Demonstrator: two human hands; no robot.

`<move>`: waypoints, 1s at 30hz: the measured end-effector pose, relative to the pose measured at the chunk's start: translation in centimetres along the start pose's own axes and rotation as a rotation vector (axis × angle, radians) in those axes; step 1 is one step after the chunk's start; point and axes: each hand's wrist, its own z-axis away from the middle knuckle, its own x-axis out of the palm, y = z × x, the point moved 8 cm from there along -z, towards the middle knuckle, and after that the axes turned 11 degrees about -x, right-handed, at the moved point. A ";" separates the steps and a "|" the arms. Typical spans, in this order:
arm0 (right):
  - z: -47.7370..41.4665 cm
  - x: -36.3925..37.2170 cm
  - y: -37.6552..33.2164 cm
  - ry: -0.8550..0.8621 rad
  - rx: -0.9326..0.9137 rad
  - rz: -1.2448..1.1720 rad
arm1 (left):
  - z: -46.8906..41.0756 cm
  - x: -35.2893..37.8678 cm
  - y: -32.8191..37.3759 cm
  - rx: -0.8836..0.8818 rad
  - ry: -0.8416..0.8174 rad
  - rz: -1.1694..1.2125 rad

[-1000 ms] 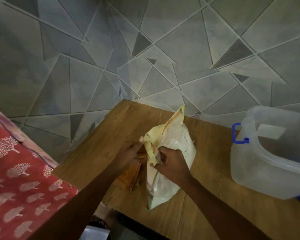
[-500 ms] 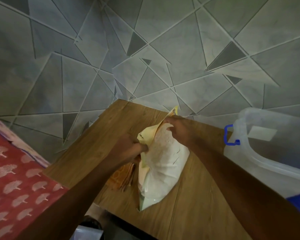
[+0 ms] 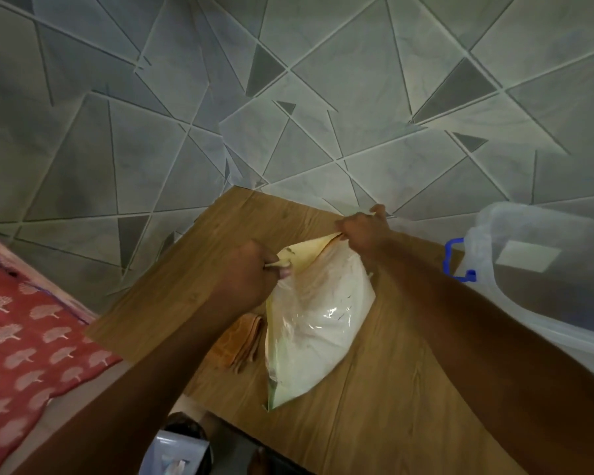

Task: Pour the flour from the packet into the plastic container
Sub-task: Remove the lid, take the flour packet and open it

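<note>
We find the flour packet (image 3: 318,323) on the wooden counter (image 3: 186,286), lower end on the wood, white flour showing through the clear film, its yellow top edge pulled taut between both hands. Left hand (image 3: 251,272) curled tight round the nearer corner of that edge, right hand (image 3: 360,231) pinching the farther corner; a folded orange cloth (image 3: 244,341) lies just beside the packet on its left. The clear plastic container (image 3: 546,303) with a blue latch (image 3: 455,258) sits at the counter's right, apart from the packet
</note>
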 end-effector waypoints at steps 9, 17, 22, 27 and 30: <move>2.0 -2.3 5.7 0.099 0.183 0.151 | -6.0 -3.9 0.5 0.032 0.002 -0.028; 3.1 -3.3 8.3 0.007 0.379 0.147 | -16.8 -3.1 -2.7 -0.041 0.019 0.020; 4.0 -3.6 9.2 0.041 0.489 0.072 | -18.1 -4.0 -0.1 -0.063 0.005 0.121; 5.0 -4.5 9.2 0.114 0.586 -0.063 | -20.7 -3.9 1.2 -0.045 0.071 0.232; 5.5 -4.5 8.7 0.132 0.618 -0.184 | -22.3 -4.2 1.2 -0.030 0.110 0.211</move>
